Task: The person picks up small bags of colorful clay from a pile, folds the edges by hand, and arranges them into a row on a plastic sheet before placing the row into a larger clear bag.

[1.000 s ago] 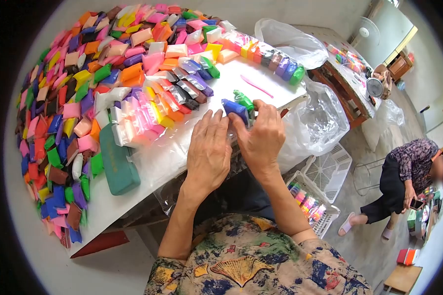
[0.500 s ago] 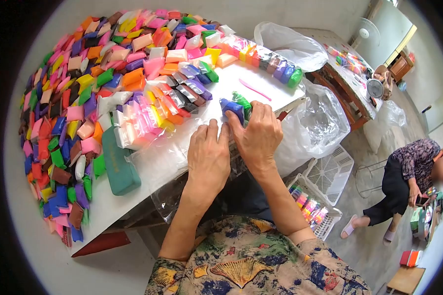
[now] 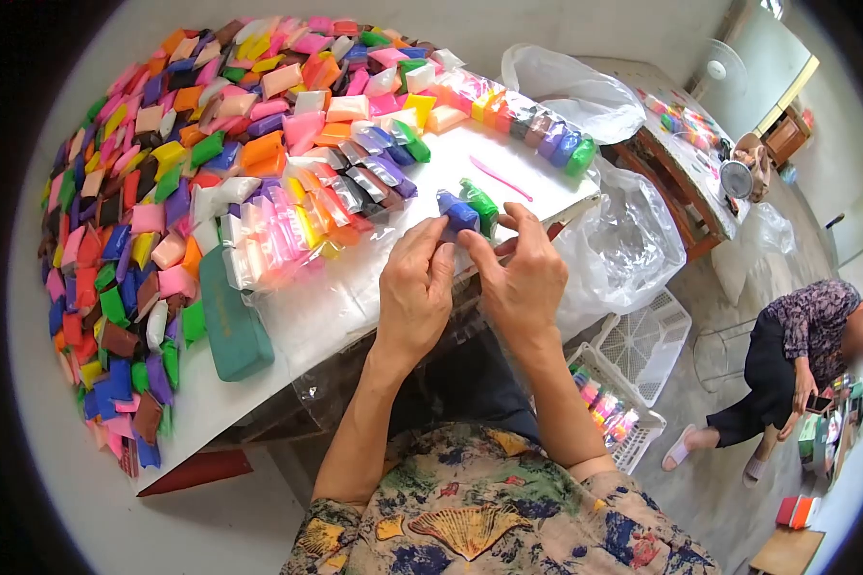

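Observation:
A small blue wrapped packet [image 3: 458,210] lies on the white tabletop beside a green wrapped packet [image 3: 479,204]. My left hand [image 3: 416,286] is at the near left of the blue packet, fingers stretched forward and thumb slightly apart, with the fingertips close to its lower edge. On the other side, my right hand [image 3: 524,278] has its thumb tip by the blue packet's near end. Its other fingers are bent but apart, to the right of the green packet. Whether either hand touches the blue packet is hard to see. A pink plastic stick [image 3: 501,176] lies beyond the packets.
Heaped colourful packets [image 3: 163,211] cover the table's left side, with clear-wrapped rows [image 3: 288,225] and a green case [image 3: 233,326] nearer. A multicoloured row [image 3: 523,120] lies at the back. Plastic bags [image 3: 633,240] and white baskets [image 3: 647,345] are at right; a person [image 3: 801,345] sits beyond.
Both hands have drawn back slightly towards me, and my right fingers have come off the green packet. More of the blue and green packets shows. The seated person's hand has shifted a little.

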Available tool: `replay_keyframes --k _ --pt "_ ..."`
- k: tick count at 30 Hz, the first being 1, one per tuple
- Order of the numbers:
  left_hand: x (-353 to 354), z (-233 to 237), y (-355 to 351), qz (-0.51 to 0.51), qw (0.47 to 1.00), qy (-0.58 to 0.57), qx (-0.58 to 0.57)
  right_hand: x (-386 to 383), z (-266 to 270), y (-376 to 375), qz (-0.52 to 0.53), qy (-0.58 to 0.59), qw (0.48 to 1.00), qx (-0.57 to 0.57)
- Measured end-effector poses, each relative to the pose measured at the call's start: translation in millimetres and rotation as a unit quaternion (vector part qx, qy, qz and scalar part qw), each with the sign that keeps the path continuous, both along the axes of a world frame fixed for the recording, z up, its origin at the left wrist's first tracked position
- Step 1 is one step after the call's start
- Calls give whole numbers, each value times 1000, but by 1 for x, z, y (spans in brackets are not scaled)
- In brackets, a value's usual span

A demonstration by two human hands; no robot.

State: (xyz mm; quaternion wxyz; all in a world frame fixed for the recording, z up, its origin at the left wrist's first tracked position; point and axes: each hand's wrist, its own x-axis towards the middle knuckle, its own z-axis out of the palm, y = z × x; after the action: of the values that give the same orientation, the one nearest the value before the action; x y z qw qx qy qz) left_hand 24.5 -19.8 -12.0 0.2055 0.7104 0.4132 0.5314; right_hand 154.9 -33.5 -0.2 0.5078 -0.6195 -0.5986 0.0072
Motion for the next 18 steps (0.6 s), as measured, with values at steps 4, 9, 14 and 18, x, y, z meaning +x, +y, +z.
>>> replay_keyframes --k 4,9,14,18 --pt "2 4 -2 14 998 58 23 6 3 0 24 3 1000 4" --pt "1 7 -1 18 995 96 11 2 -10 13 -7 -70 996 49" --pt "-1 8 0 2 995 100 1 1 -6 10 -2 -70 997 23" --pt "0 4 0 11 992 125 -5 -2 -9 11 -16 -107 993 44"
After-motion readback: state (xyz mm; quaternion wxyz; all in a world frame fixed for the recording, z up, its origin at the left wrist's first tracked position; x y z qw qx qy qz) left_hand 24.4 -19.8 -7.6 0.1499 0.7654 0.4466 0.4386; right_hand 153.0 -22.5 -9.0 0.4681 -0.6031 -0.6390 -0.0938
